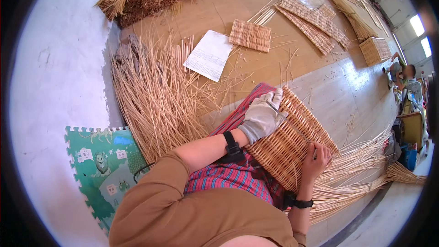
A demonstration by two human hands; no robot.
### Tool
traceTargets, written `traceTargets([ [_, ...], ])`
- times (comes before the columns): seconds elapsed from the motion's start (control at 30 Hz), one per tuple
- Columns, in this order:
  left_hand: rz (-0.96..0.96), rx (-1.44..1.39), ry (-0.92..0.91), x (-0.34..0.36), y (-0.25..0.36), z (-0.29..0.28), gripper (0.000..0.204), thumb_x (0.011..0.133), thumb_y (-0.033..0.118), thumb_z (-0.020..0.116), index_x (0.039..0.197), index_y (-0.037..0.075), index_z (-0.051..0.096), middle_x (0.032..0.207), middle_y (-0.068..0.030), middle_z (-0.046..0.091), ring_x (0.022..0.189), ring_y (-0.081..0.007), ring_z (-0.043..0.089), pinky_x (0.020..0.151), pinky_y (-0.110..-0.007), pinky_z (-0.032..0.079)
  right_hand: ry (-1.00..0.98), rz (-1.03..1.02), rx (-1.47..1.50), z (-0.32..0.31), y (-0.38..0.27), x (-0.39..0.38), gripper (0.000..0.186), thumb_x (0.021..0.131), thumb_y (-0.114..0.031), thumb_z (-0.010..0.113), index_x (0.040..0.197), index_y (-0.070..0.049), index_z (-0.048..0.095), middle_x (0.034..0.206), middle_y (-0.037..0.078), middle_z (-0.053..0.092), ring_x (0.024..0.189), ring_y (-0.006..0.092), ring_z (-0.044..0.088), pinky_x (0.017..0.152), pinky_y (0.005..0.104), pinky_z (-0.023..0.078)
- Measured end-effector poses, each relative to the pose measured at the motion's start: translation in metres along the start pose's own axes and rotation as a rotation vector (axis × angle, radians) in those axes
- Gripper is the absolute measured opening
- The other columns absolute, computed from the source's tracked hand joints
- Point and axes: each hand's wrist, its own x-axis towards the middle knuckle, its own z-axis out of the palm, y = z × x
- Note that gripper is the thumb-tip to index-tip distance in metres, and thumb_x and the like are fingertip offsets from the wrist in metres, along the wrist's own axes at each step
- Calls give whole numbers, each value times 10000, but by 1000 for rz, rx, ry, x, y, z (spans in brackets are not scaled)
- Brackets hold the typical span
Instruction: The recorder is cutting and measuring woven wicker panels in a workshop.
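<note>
Grasps the upper-left edge of the woven panel (284, 150), slanting down rightward, with left hand (264, 117), and curls right hand (315, 161) against its right side, hold unclear.

I get a bright view: windows (417, 25) blaze at upper right, glare whitens the floor (359, 77), fisheye bends the edges; far right seems soft.

Panel (297, 142): ribbed wicker | glove (261, 120): matt cloth | sheet (209, 56): smooth paper | floor (359, 77): glossy
</note>
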Motion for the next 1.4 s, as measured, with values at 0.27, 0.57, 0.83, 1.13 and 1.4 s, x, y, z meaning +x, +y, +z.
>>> traceTargets([
  [0.27,-2,26,10,3,-10,5,818,1043,528,531,1623,-12,328,1524,-299,518,1416,-423,512,1179,-504,391,-5,23,35,4,-8,3,112,989,-208,726,983,-96,725,978,54,720,980,277,641,947,415,449],
  [0.57,4,11,40,3,-10,6,832,1032,531,551,1622,-12,329,1490,-309,540,1402,-438,519,1164,-516,398,-1,20,19,4,-8,3,125,998,-225,714,987,-101,729,968,55,714,971,279,637,921,407,452],
  [0.83,-27,-4,-23,7,-10,3,843,1040,565,504,1662,48,268,1569,-275,487,1434,-430,495,1183,-516,383,21,6,0,9,-2,1,129,994,-240,715,979,-112,725,969,60,707,981,296,629,936,431,444],
  [1.13,8,-13,46,0,-11,4,827,1023,555,553,1628,31,346,1505,-302,539,1348,-455,558,1126,-511,436,42,19,21,6,-3,-1,134,981,-228,713,950,-98,714,943,62,698,942,291,626,920,431,446],
  [1.4,22,-45,79,2,-10,9,809,1017,520,601,1603,11,373,1501,-284,534,1383,-448,528,1156,-507,418,36,17,5,4,-4,0,136,984,-232,714,946,-102,712,955,56,705,947,286,632,920,427,451],
])
